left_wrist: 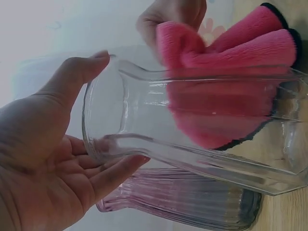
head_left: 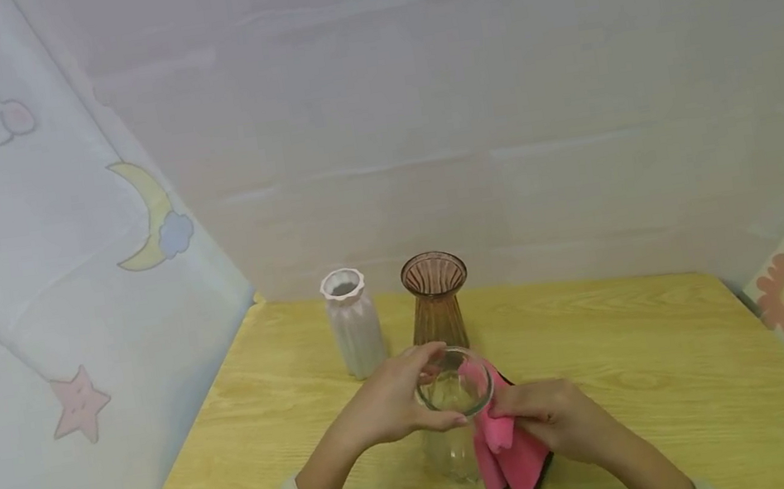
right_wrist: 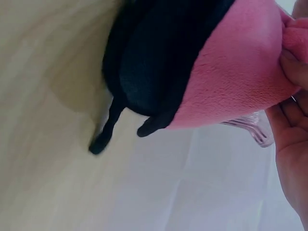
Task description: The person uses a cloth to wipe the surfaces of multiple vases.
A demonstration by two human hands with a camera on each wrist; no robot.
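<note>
A clear glass vase (head_left: 454, 457) stands upright in front of me, with my left hand (head_left: 395, 401) holding it round the rim. In the left wrist view, the thumb and fingers of that left hand (left_wrist: 43, 149) lie on opposite sides of the vase's mouth. My right hand (head_left: 563, 419) pinches a pink cloth (head_left: 522, 464) with dark edging at the vase's right side. Through the glass, part of the cloth (left_wrist: 216, 103) shows in the left wrist view. Its folds hang down in the right wrist view, where the right hand (right_wrist: 296, 149) grips the fluffy pink side.
A brown ribbed glass vase (head_left: 437, 317) stands just behind the clear one. Left of it is a white pleated vase (head_left: 358, 334). All are on a yellow wood-grain table (head_left: 600, 332), with a pale sheet wall (head_left: 455, 102) behind its back edge.
</note>
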